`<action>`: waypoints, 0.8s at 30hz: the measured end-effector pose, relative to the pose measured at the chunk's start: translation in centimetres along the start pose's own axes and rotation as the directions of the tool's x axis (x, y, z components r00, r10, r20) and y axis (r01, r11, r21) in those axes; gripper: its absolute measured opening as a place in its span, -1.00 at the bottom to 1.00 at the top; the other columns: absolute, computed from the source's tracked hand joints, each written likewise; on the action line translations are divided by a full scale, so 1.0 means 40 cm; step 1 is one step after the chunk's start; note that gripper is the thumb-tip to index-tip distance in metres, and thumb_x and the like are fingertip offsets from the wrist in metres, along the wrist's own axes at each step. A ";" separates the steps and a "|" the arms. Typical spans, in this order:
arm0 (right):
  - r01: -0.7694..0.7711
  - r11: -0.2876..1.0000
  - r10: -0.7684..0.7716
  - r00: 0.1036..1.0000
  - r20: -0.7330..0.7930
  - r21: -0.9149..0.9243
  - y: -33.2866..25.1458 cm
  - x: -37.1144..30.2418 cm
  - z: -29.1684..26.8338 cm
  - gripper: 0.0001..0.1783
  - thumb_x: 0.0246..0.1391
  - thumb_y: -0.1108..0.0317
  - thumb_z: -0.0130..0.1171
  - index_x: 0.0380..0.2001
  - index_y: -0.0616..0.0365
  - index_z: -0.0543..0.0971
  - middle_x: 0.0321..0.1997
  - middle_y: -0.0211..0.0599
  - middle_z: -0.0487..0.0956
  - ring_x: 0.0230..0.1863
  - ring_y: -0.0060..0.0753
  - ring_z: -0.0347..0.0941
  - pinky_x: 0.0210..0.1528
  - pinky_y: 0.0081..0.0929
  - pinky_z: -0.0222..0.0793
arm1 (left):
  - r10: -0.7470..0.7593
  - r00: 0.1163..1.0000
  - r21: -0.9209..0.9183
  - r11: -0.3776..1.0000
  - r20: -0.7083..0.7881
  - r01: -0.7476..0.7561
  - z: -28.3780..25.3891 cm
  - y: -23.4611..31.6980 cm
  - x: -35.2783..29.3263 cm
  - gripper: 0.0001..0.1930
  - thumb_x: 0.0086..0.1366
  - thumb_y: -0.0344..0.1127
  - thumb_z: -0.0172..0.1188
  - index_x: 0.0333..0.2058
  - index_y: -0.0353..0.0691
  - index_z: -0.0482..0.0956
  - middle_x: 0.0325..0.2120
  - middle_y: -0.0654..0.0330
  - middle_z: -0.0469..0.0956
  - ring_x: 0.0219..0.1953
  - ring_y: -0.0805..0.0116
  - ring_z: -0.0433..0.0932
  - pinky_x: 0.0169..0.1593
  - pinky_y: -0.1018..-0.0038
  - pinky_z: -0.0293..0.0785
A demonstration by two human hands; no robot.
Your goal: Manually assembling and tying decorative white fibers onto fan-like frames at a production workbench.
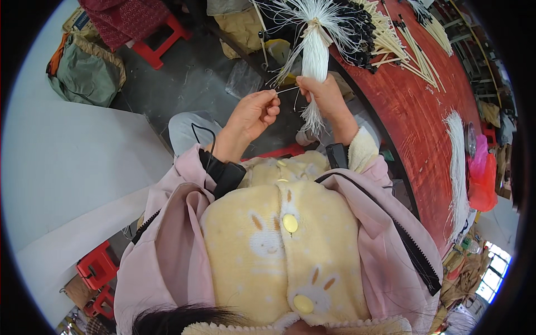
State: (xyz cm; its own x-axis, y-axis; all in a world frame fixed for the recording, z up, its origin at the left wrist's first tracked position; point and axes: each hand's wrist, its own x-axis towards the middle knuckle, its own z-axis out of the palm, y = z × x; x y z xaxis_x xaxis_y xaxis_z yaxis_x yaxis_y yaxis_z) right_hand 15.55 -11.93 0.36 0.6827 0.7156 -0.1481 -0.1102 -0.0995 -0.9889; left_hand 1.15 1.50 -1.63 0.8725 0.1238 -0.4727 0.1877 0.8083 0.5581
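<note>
My left hand is closed, its thumb and finger pinching the end of a thin white string. This string stretches across to my right hand, whose fingers are closed on it in front of a thick bundle of white strings. The bundle is bound near its top, where loose ends fan out over the table edge. Its lower ends hang below my right hand. Whether my right fingers also grip the bundle is hidden.
A curved red table runs along the right, carrying pale sticks with black ends and a long hank of white strings. A pink-red plastic bag sits beyond. On the left are a white surface, a green bag and a red stool.
</note>
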 end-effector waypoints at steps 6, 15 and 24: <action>0.008 1.000 -0.008 1.000 -0.008 0.016 -0.007 -0.005 0.003 -0.81 -0.06 0.29 0.20 -0.61 0.12 0.49 -0.66 -0.50 0.43 -0.69 -0.68 0.28 -0.62 -0.68 0.14 | 0.432 0.902 0.521 0.766 0.014 -0.375 -0.003 -0.048 0.013 -0.88 0.26 -0.29 0.11 -0.40 -0.18 0.43 -0.54 0.33 0.42 -0.60 0.60 0.32 -0.57 0.70 0.20; -0.048 0.981 0.056 0.998 -0.039 0.188 0.001 -0.005 0.003 -0.84 -0.08 0.31 0.22 -0.59 0.11 0.49 -0.67 -0.48 0.44 -0.70 -0.66 0.27 -0.63 -0.68 0.11 | 0.149 0.986 0.120 0.980 0.079 -0.157 0.007 -0.029 0.001 -0.81 0.32 -0.20 0.02 -0.33 -0.19 0.45 -0.49 0.31 0.44 -0.54 0.56 0.38 -0.55 0.69 0.23; -0.052 0.979 0.059 0.998 -0.026 0.199 -0.009 -0.004 0.006 -0.83 -0.06 0.30 0.21 -0.59 0.10 0.48 -0.68 -0.49 0.42 -0.71 -0.67 0.25 -0.63 -0.68 0.09 | 0.148 0.988 0.138 0.980 -0.049 -0.141 0.056 0.028 -0.038 -0.82 0.29 -0.21 0.07 -0.37 -0.20 0.46 -0.51 0.30 0.44 -0.56 0.57 0.39 -0.59 0.68 0.24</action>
State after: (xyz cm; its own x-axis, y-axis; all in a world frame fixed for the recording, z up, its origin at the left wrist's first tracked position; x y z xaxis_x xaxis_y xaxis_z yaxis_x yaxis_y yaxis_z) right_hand 15.32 -11.85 0.74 0.6935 0.6904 -0.2060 -0.2875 0.0030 -0.9578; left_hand 1.02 0.91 1.24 0.8676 0.2703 -0.4174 0.1235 0.6958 0.7075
